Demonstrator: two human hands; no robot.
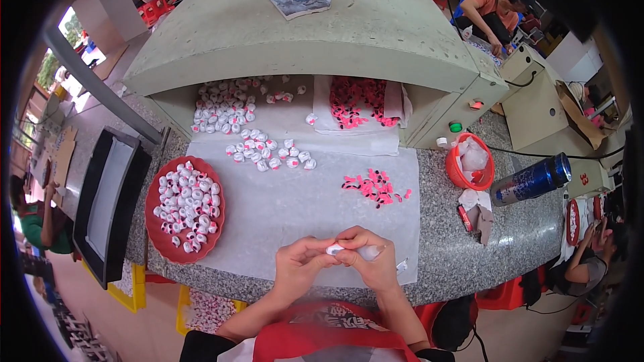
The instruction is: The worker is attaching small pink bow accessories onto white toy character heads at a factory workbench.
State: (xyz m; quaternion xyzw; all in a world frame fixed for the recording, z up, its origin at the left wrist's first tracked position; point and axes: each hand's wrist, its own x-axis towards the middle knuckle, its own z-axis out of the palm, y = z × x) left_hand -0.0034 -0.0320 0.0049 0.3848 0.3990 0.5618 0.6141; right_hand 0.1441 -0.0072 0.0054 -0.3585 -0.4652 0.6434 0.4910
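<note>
Fingers (314,246) pinching white piece (334,249), open paper (295,204) ahead, counter edge (225,288) near.

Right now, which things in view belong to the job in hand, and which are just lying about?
In the job, it seems:
- small white piece between left hand and right hand
- pink pieces on the white sheet
- red scalloped dish of white pieces

Probably just lying about:
- blue bottle
- flat patterned item atop the cabinet
</note>
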